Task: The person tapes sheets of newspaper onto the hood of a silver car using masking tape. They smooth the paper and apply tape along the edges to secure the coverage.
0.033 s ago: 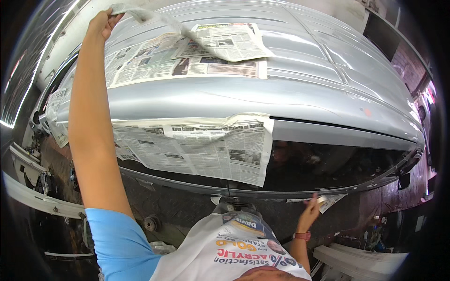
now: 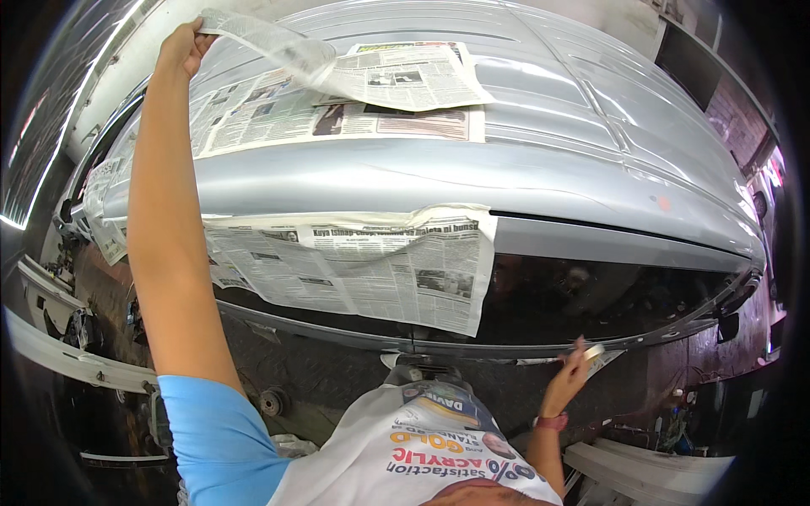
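My left hand, arm stretched far over the car, pinches a corner of a newspaper sheet. The sheet is lifted and curls down onto other newspaper pages lying on the silver roof. Low at the right, my right hand is closed around a roll of pale tape. It hovers near the car's lower window edge. A further newspaper sheet hangs over part of the dark side window, its upper edge bordered by a pale strip.
The silver car roof with raised ribs fills the far side. To the right, the dark window glass is uncovered. White panel-like parts stand at lower left, and similar pale pieces at lower right.
The lifted newspaper sheet has swung and opened wider near my left hand. My right hand has shifted slightly right, and the tape roll shows more fully.
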Demonstrator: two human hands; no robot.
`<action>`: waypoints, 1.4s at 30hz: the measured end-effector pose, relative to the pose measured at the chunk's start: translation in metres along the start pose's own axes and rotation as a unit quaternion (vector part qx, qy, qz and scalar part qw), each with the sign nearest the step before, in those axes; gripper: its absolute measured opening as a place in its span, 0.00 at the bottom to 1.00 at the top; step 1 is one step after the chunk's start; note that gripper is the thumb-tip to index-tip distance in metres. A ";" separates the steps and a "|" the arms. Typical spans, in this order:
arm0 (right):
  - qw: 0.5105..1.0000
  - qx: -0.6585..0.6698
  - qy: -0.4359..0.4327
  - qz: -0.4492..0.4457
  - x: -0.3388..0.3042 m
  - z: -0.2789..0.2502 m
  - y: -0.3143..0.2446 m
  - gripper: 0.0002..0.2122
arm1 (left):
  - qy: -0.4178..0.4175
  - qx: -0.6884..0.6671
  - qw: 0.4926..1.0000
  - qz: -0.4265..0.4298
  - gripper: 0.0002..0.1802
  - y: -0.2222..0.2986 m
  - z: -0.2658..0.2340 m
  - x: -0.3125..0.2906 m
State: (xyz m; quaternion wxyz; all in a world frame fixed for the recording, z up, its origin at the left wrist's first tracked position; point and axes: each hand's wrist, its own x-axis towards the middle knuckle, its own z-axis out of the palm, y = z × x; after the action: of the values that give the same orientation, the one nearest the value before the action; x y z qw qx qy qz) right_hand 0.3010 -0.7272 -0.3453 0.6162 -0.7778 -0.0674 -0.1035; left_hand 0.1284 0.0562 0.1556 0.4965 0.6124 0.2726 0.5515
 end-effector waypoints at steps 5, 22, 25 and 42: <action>0.908 -0.002 -0.116 -0.403 0.065 0.064 -0.243 0.21 | -0.042 0.024 0.999 0.023 0.16 -0.027 0.001 -0.027; 0.613 -0.177 -0.470 -0.610 0.082 0.461 -0.448 0.27 | 0.165 0.209 0.928 0.260 0.26 -0.055 -0.080 -0.109; 0.619 -0.231 -0.480 -0.577 0.107 0.449 -0.446 0.25 | 0.157 0.046 0.974 0.155 0.25 -0.036 -0.110 -0.119; 0.612 -0.337 -0.446 -0.560 0.231 0.450 -0.429 0.22 | 0.648 0.067 0.655 0.382 0.22 -0.006 -0.358 -0.564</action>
State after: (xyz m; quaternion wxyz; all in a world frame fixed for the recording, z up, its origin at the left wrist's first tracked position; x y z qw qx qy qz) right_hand 0.4606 -0.1958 0.0182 0.0271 -0.6917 -0.7167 -0.0846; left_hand -0.3459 -0.3283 -0.1146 -0.1030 0.1808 0.3035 0.9298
